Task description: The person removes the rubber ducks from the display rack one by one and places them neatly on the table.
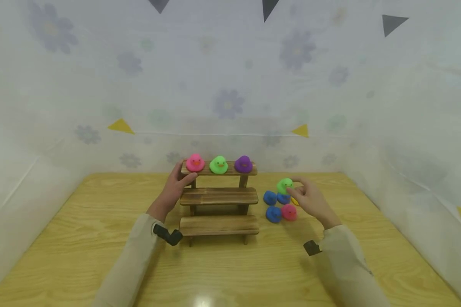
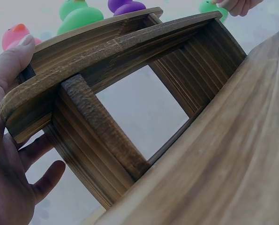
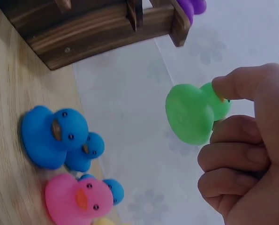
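A three-tier wooden stand (image 1: 219, 196) carries a pink rubber duck (image 1: 195, 163), a green rubber duck (image 1: 219, 165) and a purple rubber duck (image 1: 243, 164) on its top step. My left hand (image 1: 172, 189) grips the stand's left end at that step, thumb in front by the pink duck and other fingers (image 2: 49, 180) behind. To the right of the stand, my right hand (image 1: 311, 200) pinches another green rubber duck (image 3: 191, 112) by its head between thumb and fingers. It is held up above the loose ducks, its flat base showing in the right wrist view.
Below the right hand, several blue ducks (image 1: 273, 214), a pink duck (image 1: 289, 212) and a partly hidden yellow one (image 1: 295, 201) sit clustered on the wooden table (image 1: 111, 238). White flower-print sheeting (image 1: 230, 76) surrounds the table at the back and sides.
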Demonstrator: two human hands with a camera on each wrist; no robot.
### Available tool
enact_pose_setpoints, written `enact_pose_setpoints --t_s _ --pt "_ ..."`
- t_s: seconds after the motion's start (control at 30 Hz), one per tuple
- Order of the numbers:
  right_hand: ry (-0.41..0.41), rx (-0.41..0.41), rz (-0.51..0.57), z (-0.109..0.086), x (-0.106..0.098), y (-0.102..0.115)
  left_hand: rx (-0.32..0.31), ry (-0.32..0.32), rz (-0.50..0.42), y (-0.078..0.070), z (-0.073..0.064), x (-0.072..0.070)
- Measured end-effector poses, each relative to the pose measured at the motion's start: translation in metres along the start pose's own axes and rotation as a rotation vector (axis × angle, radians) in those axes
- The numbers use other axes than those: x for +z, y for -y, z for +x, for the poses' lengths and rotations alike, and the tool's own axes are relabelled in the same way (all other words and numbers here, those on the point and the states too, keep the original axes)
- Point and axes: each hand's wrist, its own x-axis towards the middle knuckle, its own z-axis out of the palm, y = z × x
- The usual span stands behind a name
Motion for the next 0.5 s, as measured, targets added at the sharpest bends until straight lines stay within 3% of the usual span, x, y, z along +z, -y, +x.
enact_pose_setpoints --t_s 0.27,0.5 --pt "0.044 0.066 -0.102 -0.002 -0.015 -0.017 0.020 -0.001 -0.005 0.002 0.000 -0.001" --pt "0.115 0.048 -0.059 -0.005 -0.026 -0.030 0.017 0.004 -0.010 0.000 0.000 0.001"
